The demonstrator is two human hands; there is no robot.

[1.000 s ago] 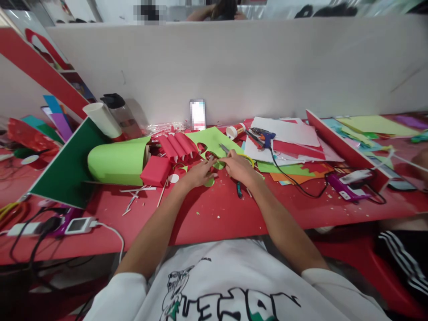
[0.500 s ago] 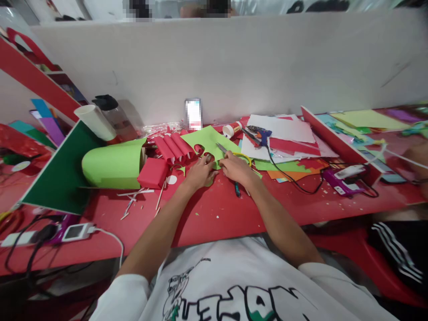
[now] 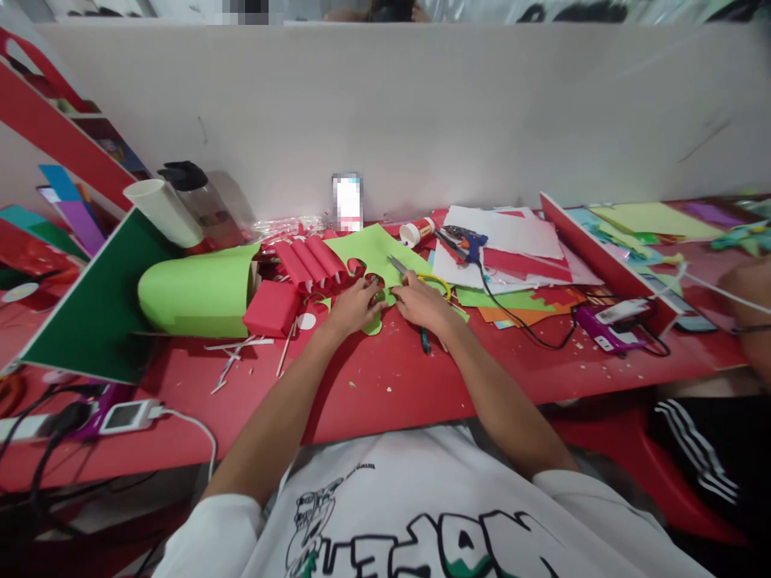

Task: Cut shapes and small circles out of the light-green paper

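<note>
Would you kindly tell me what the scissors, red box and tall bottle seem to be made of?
Scissors: grey blade suggests metal; smooth yellow handle, perhaps plastic. Red box: likely matt paper or card, judging by flat faces. Tall bottle: transparent, smooth, so plastic or glass.

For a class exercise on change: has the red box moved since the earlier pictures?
No. The red box keeps its place beside the right end of the green roll; the whole view shifts slightly, but their spacing looks unchanged.

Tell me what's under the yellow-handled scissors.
A light green sheet lies under the blades of the scissors. The right hand partly covers the scissors; what lies beneath there is hidden.
</note>
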